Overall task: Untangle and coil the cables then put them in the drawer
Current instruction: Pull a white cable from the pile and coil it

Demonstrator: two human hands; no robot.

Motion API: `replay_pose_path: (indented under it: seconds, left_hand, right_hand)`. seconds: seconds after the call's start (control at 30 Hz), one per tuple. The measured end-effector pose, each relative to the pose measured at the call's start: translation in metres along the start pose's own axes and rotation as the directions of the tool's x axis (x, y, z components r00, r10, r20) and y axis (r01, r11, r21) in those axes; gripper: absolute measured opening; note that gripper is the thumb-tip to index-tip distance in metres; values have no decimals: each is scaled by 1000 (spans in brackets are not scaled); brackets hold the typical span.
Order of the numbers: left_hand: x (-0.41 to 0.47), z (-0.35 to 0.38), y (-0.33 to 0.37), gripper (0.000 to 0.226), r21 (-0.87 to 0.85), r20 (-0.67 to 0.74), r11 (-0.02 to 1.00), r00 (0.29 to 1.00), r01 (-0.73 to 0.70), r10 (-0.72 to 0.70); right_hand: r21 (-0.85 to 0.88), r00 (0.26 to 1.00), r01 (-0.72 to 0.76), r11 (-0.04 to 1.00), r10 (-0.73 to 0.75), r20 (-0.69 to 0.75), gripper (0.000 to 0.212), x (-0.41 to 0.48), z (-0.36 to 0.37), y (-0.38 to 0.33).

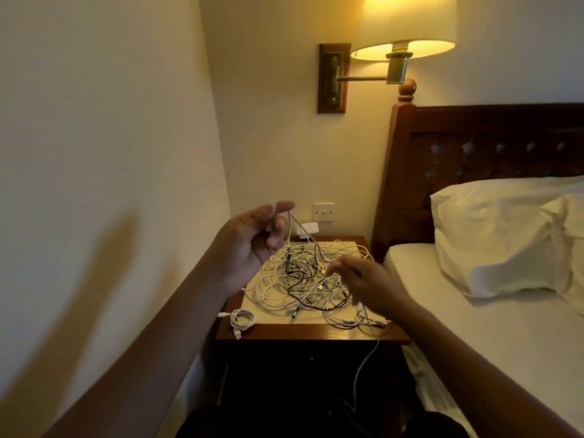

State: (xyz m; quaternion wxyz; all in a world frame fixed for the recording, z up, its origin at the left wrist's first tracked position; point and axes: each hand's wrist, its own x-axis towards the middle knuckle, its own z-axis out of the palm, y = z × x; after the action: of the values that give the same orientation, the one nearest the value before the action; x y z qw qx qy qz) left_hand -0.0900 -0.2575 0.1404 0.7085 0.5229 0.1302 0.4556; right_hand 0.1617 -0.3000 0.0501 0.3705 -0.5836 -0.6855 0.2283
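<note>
A tangle of white and black cables covers the top of a dark wooden nightstand. My left hand is raised above the pile's left side, pinching a looped white cable whose strands run down into the tangle. My right hand is low over the pile's right side, fingers curled among the cables; what it grips is blurred. One small white cable coil lies apart at the front left corner. A white cable end dangles over the front edge. The drawer front below is dark and hard to make out.
A bed with white sheet and pillows stands close on the right, its wooden headboard behind. A lit wall lamp hangs above the nightstand. A wall switch and socket sit behind it. A wall runs along the left.
</note>
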Motion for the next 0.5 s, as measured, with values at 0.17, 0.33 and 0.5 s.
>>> replay_pose_path:
  seconds: [0.17, 0.33, 0.5]
  left_hand:
    - [14, -1, -15, 27, 323, -176, 940, 970, -105, 168]
    - [8, -8, -38, 28, 797, -32, 603, 993, -42, 111]
    - [-12, -22, -41, 43, 569, 22, 812, 985, 130, -172]
  right_hand:
    - [-149, 948, 102, 984, -51, 313, 28, -34, 38, -37]
    - [-160, 949, 256, 953, -217, 228, 29, -36, 7, -107]
    - [-162, 974, 198, 967, -212, -74, 12, 12, -33, -90]
